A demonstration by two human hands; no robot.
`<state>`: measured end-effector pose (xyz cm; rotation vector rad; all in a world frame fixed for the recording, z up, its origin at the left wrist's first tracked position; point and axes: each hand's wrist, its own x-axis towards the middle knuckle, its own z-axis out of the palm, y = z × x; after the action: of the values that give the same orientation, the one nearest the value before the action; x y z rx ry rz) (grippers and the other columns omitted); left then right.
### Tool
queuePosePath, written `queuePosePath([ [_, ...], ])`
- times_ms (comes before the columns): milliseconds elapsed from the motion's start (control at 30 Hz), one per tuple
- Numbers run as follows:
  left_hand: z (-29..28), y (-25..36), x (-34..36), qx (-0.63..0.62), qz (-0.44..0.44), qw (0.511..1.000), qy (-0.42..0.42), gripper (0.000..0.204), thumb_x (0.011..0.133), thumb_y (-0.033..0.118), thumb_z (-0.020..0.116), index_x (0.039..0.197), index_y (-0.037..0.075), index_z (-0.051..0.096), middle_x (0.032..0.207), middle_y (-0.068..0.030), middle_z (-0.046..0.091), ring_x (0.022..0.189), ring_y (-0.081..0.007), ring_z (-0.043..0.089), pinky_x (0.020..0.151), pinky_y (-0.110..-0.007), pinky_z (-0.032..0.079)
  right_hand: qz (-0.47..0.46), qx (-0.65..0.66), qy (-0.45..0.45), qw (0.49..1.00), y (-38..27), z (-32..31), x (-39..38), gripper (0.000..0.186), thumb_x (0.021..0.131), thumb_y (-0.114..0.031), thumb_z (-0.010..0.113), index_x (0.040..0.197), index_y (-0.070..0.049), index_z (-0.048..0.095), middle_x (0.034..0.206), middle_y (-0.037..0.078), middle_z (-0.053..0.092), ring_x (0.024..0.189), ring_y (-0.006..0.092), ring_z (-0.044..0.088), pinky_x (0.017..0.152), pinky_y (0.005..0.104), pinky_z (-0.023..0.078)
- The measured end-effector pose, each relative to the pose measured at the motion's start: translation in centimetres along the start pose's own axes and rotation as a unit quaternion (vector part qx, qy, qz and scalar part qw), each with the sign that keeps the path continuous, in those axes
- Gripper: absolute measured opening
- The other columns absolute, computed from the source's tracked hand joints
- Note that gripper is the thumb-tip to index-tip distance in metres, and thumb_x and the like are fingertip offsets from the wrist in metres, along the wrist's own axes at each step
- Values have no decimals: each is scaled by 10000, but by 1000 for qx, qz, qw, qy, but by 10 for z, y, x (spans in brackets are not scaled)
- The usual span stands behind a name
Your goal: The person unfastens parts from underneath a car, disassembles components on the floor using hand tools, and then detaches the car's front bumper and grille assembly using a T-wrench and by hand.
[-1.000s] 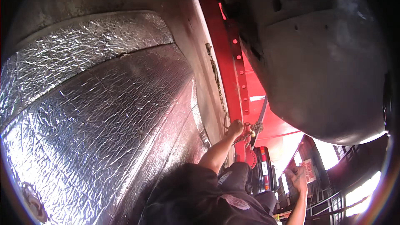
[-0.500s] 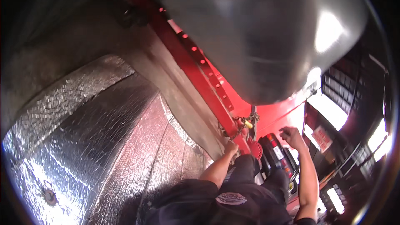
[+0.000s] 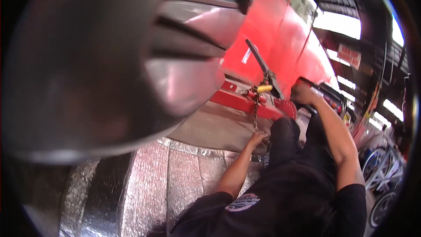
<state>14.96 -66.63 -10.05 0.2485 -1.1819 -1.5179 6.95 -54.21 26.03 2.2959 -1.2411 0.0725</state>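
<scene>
My left hand (image 3: pixel 258 136) is closed on the lower end of a hanging chain (image 3: pixel 255 116) in front of the tan panel edge. The chain runs up to a fitting with a yellow sleeve (image 3: pixel 265 88) beside a dark slanted bar (image 3: pixel 254 52), at the red steel beam (image 3: pixel 234 106). A red perforated round plate (image 3: pixel 285 108) sits to the right. My right hand (image 3: pixel 301 93) is raised with curled fingers by a black tail-light housing (image 3: pixel 331 96); whether it holds anything is hidden. I lie on crinkled silver foil sheeting (image 3: pixel 147 184).
A large dark curved metal body (image 3: pixel 83 70) hangs close overhead at the left. A red wall (image 3: pixel 276 26) rises behind the beam. At the right are a roof with skylights, a hanging sign (image 3: pixel 348 57), a bicycle-like wheel and white frame (image 3: pixel 381 171).
My view has turned, so the overhead body now fills the left and the beam lies more level. My right hand has risen toward the tail light, and my left hand is below the yellow sleeve.
</scene>
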Motion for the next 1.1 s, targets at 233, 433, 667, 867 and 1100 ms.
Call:
queuePosePath([
  [233,12,38,-29,14,-50,998,-24,292,942,306,620,1035,30,653,769,-96,694,475,-125,567,407,-245,404,53,-82,-58,994,79,111,-5,206,753,-193,616,898,-95,726,918,195,699,916,343,678,806,451,533],
  [433,10,25,-28,-9,-106,994,8,307,956,300,612,998,-1,652,731,-113,690,445,-108,533,400,-223,374,142,-28,-111,983,145,161,-18,211,722,-193,641,876,-84,734,924,175,704,900,348,673,793,467,531],
  [667,21,19,-40,18,-176,984,10,290,936,274,646,912,-15,666,724,-108,692,404,-120,534,387,-239,397,343,31,-50,937,335,160,-116,222,735,-179,656,900,-39,706,982,210,684,921,376,651,826,440,506],
  [867,55,4,-48,128,-200,971,33,274,953,257,623,877,-3,668,668,-53,653,405,-85,499,387,-222,357,450,14,-39,892,469,159,-256,262,737,-161,659,900,45,671,886,245,680,885,341,668,794,411,510],
  [1100,96,-6,-84,256,-256,917,170,293,948,256,636,786,12,640,595,11,551,480,-63,494,430,-248,360,492,16,-83,866,587,170,-341,265,713,-162,635,898,23,674,837,229,678,855,337,675,760,420,499],
])
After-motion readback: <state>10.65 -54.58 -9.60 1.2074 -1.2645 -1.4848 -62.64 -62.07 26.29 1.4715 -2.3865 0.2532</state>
